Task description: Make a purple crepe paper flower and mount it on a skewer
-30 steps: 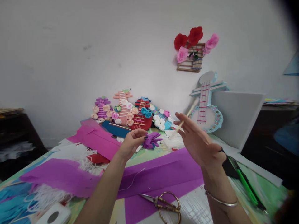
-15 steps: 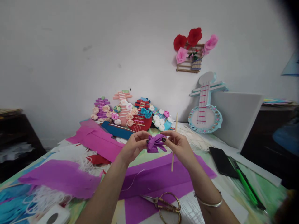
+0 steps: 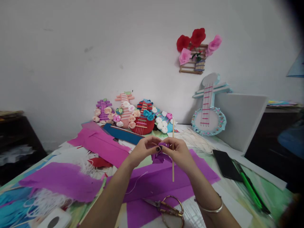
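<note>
A small gathered piece of purple crepe paper (image 3: 159,159) is pinched between both hands in front of me, its folds partly covered by the fingers. My left hand (image 3: 142,154) is closed on its left side, with the thumb tip meeting the other thumb. My right hand (image 3: 180,155) grips the right side and also keeps a thin wooden stick (image 3: 173,172) upright among its fingers. Below the hands lie wide purple crepe paper sheets (image 3: 163,182) with a white thread (image 3: 136,183) across them. Gold-handled scissors (image 3: 169,209) rest there, blades pointing left.
Pink crepe paper (image 3: 102,144), another purple sheet (image 3: 61,182) and white yarn (image 3: 47,201) cover the left side. At right lie a black phone-like slab (image 3: 227,165) and a green cutter knife (image 3: 251,188). Decorated toy-like string instruments (image 3: 142,118) stand along the wall.
Both hands have come closer together and slightly lower, bringing the thumbs into contact. The purple paper is more covered by the fingers, and the stick has shifted slightly left and down.
</note>
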A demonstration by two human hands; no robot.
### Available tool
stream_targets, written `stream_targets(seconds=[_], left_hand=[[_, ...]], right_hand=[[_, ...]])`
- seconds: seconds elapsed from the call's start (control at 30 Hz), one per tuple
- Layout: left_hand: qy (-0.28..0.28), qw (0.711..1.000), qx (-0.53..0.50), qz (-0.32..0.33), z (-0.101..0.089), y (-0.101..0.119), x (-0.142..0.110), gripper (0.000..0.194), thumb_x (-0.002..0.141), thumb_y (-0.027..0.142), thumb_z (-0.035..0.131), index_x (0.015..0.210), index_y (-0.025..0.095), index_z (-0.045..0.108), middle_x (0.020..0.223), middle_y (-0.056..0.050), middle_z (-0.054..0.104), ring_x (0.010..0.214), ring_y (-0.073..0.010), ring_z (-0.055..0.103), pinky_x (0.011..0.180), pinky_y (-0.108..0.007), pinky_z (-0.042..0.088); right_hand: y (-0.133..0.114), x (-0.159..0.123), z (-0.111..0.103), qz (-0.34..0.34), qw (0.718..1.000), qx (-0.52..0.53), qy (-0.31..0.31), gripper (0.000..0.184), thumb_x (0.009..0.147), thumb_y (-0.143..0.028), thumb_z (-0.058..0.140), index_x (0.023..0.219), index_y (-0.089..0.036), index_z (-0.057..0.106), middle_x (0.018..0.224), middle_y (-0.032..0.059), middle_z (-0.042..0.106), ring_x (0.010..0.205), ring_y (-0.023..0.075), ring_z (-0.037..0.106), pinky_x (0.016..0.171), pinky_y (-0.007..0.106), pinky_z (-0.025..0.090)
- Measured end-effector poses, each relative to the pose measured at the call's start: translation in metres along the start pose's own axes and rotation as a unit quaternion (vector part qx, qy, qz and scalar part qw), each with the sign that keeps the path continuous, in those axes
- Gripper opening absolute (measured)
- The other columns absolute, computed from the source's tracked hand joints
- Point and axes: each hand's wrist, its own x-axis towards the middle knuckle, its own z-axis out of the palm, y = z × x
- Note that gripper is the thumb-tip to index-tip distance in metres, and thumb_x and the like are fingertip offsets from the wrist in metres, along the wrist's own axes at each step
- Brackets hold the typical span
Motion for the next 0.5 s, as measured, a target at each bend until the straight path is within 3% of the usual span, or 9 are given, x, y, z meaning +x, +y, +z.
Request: stream_targets(seconds=[0.1, 0.2, 0.3, 0.5], left_hand=[[-0.005, 1.000, 0.025, 0.000, 0.0074, 0.0039, -0.0013, 0.047, 0.060, 0.024, 0.080, 0.101, 0.016, 0.059, 0.098, -0.006, 0.064, 0.081, -0.0167, 0.062, 0.068, -0.026, 0.051], [0.009, 0.999, 0.026, -0.023, 0.0107, 0.0069, -0.0027, 0.049, 0.058, 0.019, 0.079, 0.102, 0.016, 0.058, 0.092, -0.004, 0.064, 0.074, -0.0162, 0.063, 0.064, -0.027, 0.054], [0.010, 0.999, 0.024, -0.045, 0.0099, 0.0089, -0.0036, 0.045, 0.063, 0.023, 0.077, 0.104, 0.015, 0.060, 0.087, -0.004, 0.065, 0.068, -0.0156, 0.064, 0.059, -0.027, 0.055], [0.019, 0.997, 0.037, -0.063, 0.0066, 0.0098, -0.0037, 0.040, 0.069, 0.030, 0.073, 0.104, 0.014, 0.062, 0.078, -0.005, 0.067, 0.056, -0.0146, 0.065, 0.047, -0.022, 0.052]], right_hand=[[0.0006, 0.0000, 0.0021, -0.015, 0.999, -0.039, 0.014, 0.016, 0.070, -0.019, 0.059, 0.079, -0.018, 0.072, 0.068, 0.0018, 0.066, 0.064, 0.0144, 0.055, 0.058, 0.023, 0.041], [-0.0026, -0.0001, 0.0006, -0.024, 0.999, -0.024, 0.006, 0.019, 0.070, -0.017, 0.057, 0.080, -0.019, 0.073, 0.077, 0.0028, 0.069, 0.074, 0.0166, 0.059, 0.068, 0.027, 0.044], [-0.0053, -0.0002, -0.0019, -0.025, 1.000, 0.004, -0.011, 0.021, 0.071, -0.016, 0.054, 0.081, -0.018, 0.072, 0.080, 0.0034, 0.070, 0.077, 0.0175, 0.061, 0.072, 0.029, 0.046], [-0.0040, -0.0006, -0.0018, -0.012, 1.000, 0.026, -0.008, 0.018, 0.070, -0.020, 0.054, 0.078, -0.015, 0.070, 0.072, 0.0043, 0.067, 0.069, 0.0173, 0.060, 0.067, 0.029, 0.047]])
